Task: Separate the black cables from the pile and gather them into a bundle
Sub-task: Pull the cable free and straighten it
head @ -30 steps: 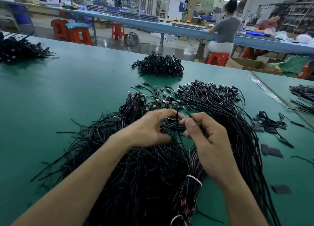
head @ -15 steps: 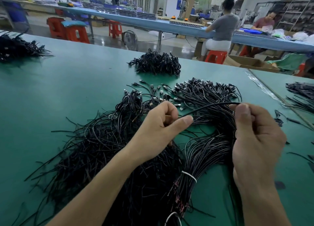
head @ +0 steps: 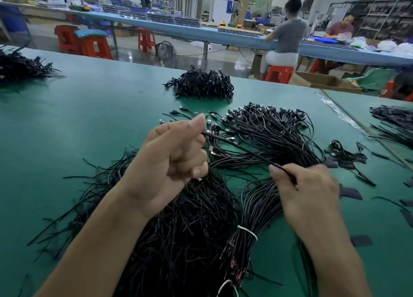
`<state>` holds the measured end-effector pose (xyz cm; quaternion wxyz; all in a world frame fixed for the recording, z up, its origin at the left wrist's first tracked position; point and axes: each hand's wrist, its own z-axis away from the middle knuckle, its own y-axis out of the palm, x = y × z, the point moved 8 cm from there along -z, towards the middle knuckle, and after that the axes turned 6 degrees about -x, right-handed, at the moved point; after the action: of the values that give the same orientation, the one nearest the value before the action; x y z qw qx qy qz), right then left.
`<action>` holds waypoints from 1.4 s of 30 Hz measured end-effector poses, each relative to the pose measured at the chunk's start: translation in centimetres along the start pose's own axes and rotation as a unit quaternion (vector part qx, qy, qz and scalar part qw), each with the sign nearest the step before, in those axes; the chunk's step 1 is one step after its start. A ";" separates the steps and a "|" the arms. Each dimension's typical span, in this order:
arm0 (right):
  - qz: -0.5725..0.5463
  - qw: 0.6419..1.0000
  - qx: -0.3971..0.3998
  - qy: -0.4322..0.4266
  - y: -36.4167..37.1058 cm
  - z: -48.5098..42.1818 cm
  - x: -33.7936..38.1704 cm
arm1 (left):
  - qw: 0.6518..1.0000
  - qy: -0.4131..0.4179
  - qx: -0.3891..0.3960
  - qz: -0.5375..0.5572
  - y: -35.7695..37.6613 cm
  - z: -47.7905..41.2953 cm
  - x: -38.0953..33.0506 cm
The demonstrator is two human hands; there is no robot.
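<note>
Your hands, which were working knuckle to knuckle just beyond the white tie band (head: pixel 247 231) a second ago, are now drawn apart. Your left hand (head: pixel 169 162) has lifted, beyond the band and to its left. Its fingers are curled into a loose fist, with the thumb up, pinching one end of a single thin black cable (head: pixel 245 153). Your right hand (head: pixel 310 194) has dropped back, just right of the band and beyond it. Its thumb and forefinger nip the same cable; the other fingers are too blurred to read. The cable runs straight and taut between the two grips, in the air beyond the band and clear of the other strands.

That suggests one cable is free of the loose heap of black cables (head: pixel 178 241) lying left of the band on the green table mat (head: pixel 89 118). What remains is probably to lay it with the tied sheaf of black cables (head: pixel 257 207) that the band cinches. The heap looks barely thinned, so the sorting seems far from over.
</note>
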<state>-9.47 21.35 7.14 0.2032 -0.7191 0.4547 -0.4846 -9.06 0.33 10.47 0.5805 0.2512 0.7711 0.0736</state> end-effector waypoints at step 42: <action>0.069 0.969 0.228 0.066 1.7 1.2 -0.7 | 0.976 0.047 -0.206 -0.049 -2.0 0.3 -0.3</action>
<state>-9.27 20.92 5.01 0.3642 -0.5869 0.3933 -0.6068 -9.27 -1.61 9.85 0.5853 0.0848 0.7774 0.2142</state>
